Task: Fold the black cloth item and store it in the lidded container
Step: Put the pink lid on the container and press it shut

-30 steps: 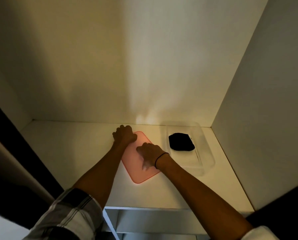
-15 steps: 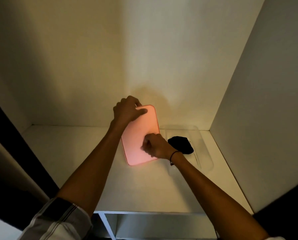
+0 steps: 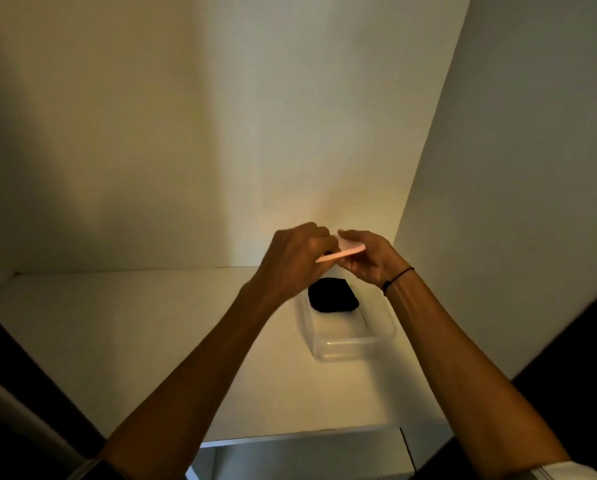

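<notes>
A clear plastic container (image 3: 354, 346) stands on the white shelf at the right, near the side wall. The folded black cloth (image 3: 332, 295) lies inside it, in its far half. A pink lid (image 3: 342, 253) hangs in the air above the container's far end, seen nearly edge-on and close to level. My left hand (image 3: 297, 252) grips its left side and my right hand (image 3: 368, 258) grips its right side. The hands hide most of the lid. A dark band circles my right wrist.
The white shelf (image 3: 144, 334) is boxed in by a back wall and a right side wall (image 3: 518, 188) close to the container. Its front edge runs along the bottom, with a lower compartment (image 3: 300, 455) beneath.
The lid lay flat on the shelf left of the container, was lifted upright by both hands, and now is held level over the container. The cloth and container have stayed put.
</notes>
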